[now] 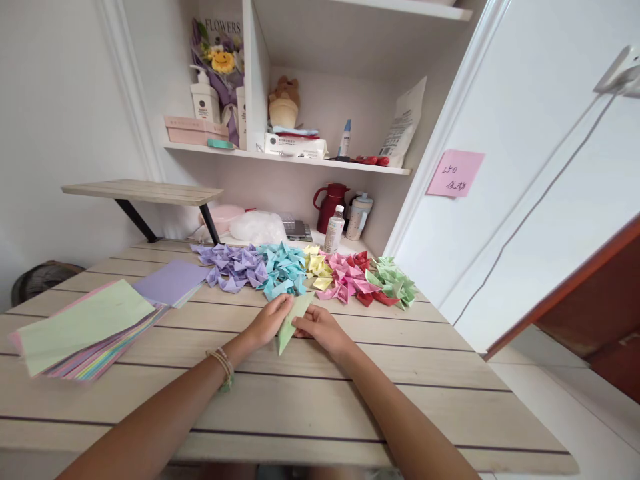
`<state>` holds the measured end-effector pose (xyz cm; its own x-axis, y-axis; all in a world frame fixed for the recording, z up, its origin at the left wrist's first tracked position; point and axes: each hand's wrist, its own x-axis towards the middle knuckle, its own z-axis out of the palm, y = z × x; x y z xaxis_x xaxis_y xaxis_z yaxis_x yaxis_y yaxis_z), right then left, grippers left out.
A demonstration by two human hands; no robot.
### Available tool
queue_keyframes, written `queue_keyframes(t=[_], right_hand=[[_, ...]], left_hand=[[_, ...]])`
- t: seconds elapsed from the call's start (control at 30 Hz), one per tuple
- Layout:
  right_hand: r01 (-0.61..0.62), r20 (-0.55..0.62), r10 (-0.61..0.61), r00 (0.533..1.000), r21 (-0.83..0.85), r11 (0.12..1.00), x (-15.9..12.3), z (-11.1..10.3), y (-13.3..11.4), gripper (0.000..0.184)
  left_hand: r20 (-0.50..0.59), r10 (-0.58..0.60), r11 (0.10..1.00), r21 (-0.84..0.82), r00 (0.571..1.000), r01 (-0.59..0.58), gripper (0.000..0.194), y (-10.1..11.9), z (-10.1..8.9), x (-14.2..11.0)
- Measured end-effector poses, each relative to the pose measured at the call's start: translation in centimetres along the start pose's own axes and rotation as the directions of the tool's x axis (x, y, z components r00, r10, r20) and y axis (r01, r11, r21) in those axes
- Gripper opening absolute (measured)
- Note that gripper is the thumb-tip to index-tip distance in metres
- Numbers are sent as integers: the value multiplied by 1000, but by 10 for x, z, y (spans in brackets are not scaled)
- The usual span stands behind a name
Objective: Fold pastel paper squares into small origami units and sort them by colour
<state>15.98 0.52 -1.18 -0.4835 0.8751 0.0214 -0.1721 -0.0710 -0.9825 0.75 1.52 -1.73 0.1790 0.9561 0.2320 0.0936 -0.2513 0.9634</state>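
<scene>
A narrow, folded strip of light green paper (pixel 293 318) lies on the wooden table (pixel 310 400) in front of me. My left hand (pixel 269 321) pinches its left edge with fingers closed on the paper. My right hand (pixel 320 328) presses on its right edge, fingers curled against it. Just beyond the hands runs a row of folded paper pieces: purple (pixel 233 265), blue (pixel 283 268), yellow (pixel 317 267), pink (pixel 350 279), red (pixel 367 297) and green (pixel 397 280).
A fanned stack of coloured paper sheets (pixel 85 330) lies at the left, with a purple stack (pixel 173 281) behind it. At the back stand a small bottle (pixel 334 230), a red jug (pixel 330 203) and a plastic bag (pixel 257 227). Shelves hang above. A white wall borders the table's right.
</scene>
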Motion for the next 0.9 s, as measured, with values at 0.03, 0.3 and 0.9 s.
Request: queue_keyframes(t=[0.03, 0.3, 0.9], right_hand=[[-7, -2, 7, 1000, 7, 1000, 0, 0, 0, 32], [-40, -11, 40, 999, 42, 998, -2, 0, -4, 32], [-64, -8, 64, 998, 49, 997, -1, -3, -1, 29]], left_hand=[[0, 6, 1000, 4, 1000, -6, 33, 1, 0, 0], [1, 35, 998, 57, 999, -35, 29, 3, 1, -1], [63, 67, 987, 139, 996, -76, 29, 2, 0, -3]])
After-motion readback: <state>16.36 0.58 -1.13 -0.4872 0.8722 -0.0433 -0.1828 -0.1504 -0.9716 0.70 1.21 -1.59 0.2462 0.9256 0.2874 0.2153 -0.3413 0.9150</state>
